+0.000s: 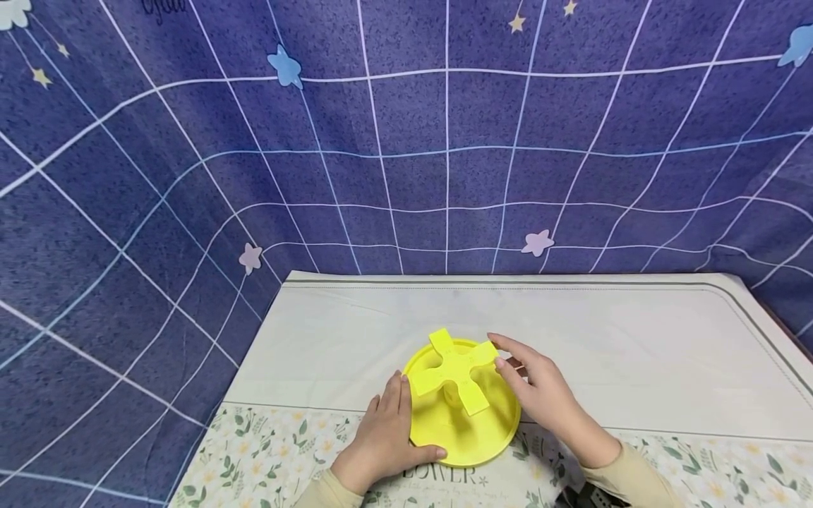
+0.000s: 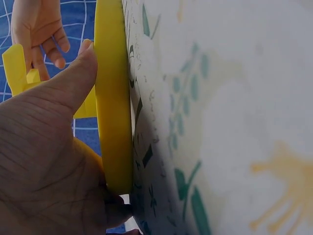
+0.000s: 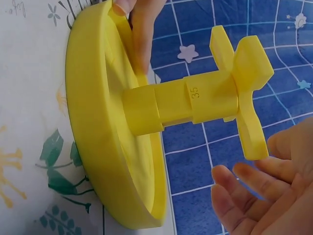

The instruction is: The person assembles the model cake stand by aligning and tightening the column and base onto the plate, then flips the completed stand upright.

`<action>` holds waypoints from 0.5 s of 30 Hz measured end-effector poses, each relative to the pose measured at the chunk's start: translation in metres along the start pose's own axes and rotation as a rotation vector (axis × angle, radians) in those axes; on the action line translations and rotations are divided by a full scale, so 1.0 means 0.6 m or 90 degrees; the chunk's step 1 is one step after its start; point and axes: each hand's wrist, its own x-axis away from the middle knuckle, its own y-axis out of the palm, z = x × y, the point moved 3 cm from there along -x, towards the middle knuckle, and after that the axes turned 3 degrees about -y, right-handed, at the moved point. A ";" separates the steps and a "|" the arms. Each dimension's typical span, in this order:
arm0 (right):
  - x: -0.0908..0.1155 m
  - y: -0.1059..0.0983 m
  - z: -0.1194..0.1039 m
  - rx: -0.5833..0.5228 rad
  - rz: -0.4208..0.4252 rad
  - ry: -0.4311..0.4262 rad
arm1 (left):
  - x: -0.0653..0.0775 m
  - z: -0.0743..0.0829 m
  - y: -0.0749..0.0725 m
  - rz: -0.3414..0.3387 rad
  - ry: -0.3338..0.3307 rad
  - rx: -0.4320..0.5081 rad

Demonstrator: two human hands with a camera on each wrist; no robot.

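Observation:
A yellow plastic stand (image 1: 479,441) rests on the table, with a round, rimmed, dish-like base (image 3: 90,122), a stepped post (image 3: 173,100) marked 35 and a four-armed cross (image 1: 456,368) on top. My left hand (image 1: 384,437) holds the base at its left and near edge, thumb along the near rim and fingers on the left side. In the left wrist view, the thumb (image 2: 73,78) lies against the rim. My right hand (image 1: 540,388) is beside the cross's right arm, its loosely bent fingers (image 3: 254,183) close to the arm tip and not wrapped round it.
The white table (image 1: 356,317) has a flower-print cover (image 1: 286,451) with lettering along its near part. A blue grid-and-star curtain (image 1: 413,176) hangs behind and to the left. A black object (image 1: 587,496) shows under the right wrist.

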 end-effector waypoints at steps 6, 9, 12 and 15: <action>-0.002 0.000 0.000 -0.009 -0.005 0.016 | -0.001 0.000 -0.001 -0.009 -0.003 0.011; -0.002 -0.001 -0.002 -0.011 -0.004 0.019 | 0.000 0.000 -0.001 -0.010 -0.010 0.013; -0.001 -0.002 -0.004 -0.009 -0.005 0.024 | -0.001 -0.001 0.001 -0.011 -0.015 0.009; 0.000 -0.003 -0.005 -0.003 -0.008 0.029 | -0.003 0.000 0.002 -0.012 -0.017 0.010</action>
